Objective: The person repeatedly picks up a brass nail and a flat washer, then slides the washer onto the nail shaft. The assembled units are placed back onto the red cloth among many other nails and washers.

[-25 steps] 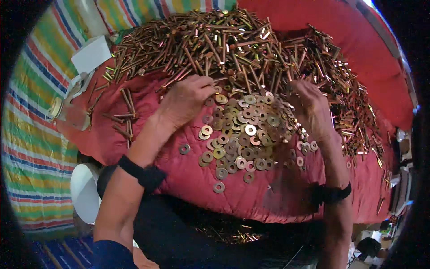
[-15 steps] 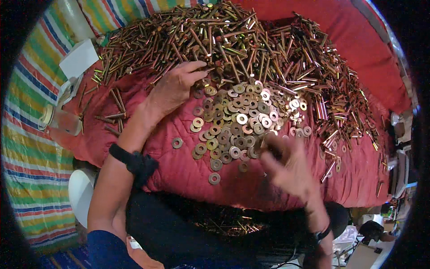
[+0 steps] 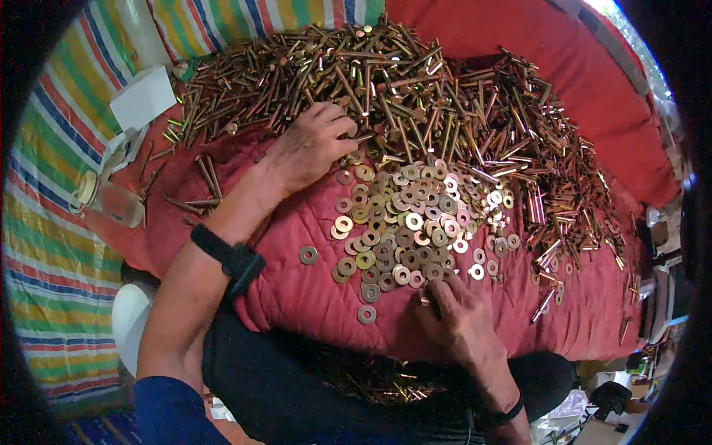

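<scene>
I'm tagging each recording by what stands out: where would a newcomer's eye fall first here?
Probably on the big heap of coppery bolts across the far side of the red cloth, with the left hand at its near edge. Next come the shiny washers scattered mid-cloth, the right hand at their near side. The brightly striped sheet fills the picture's left.

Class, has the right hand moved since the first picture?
Yes: the right hand has moved from the far right of the washer pile to its near edge, down and left.
</scene>
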`<state>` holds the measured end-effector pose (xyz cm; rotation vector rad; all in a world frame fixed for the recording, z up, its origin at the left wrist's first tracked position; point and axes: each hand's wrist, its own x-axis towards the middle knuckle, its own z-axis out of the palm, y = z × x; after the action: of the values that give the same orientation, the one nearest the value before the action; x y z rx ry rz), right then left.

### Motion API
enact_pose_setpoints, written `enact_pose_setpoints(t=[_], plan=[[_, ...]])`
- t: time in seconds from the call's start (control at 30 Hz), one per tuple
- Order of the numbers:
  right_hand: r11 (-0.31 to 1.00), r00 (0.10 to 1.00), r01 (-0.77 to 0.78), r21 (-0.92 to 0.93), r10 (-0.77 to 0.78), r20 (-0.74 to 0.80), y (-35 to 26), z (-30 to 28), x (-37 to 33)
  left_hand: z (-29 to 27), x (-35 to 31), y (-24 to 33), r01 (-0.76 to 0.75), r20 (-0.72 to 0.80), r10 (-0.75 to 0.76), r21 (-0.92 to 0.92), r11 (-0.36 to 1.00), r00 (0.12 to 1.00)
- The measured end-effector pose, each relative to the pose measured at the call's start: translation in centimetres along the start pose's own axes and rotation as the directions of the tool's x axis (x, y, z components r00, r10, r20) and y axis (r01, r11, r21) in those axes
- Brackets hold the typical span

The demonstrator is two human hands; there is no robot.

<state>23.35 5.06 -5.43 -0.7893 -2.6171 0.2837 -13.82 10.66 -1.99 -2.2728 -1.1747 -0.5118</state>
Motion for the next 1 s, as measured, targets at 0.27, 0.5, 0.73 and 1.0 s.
enact_pose_setpoints(t=[0.27,0.5,0.73,1.0], plan=[[0.46,0.736,-0.586,0.667,0.647,0.2,-0.2,-3.5,0.2,-6.0,5.3,6.9,0.437,0.071,-0.484,-0.557,0.706,0.872],[0.551,0.8,-0.45,0.703,0.599,0.042,-1.6,-4.8,0.8,-8.8,2.6,19.0,0.742,0.67,-0.466,-0.669,-0.04,0.579],[0.63,0.87,-0.318,0.709,0.491,-0.046,-1.8,-3.0,0.0,-6.5,0.7,22.1,0.558,0.268,-0.612,-0.753,0.349,0.744],[0.952,0.976,-0.086,0.295,0.14,-0.168,-2.1,-2.0,-1.0,-4.7,-0.2,23.4,0.339,-0.016,-0.42,-0.562,0.754,0.907]])
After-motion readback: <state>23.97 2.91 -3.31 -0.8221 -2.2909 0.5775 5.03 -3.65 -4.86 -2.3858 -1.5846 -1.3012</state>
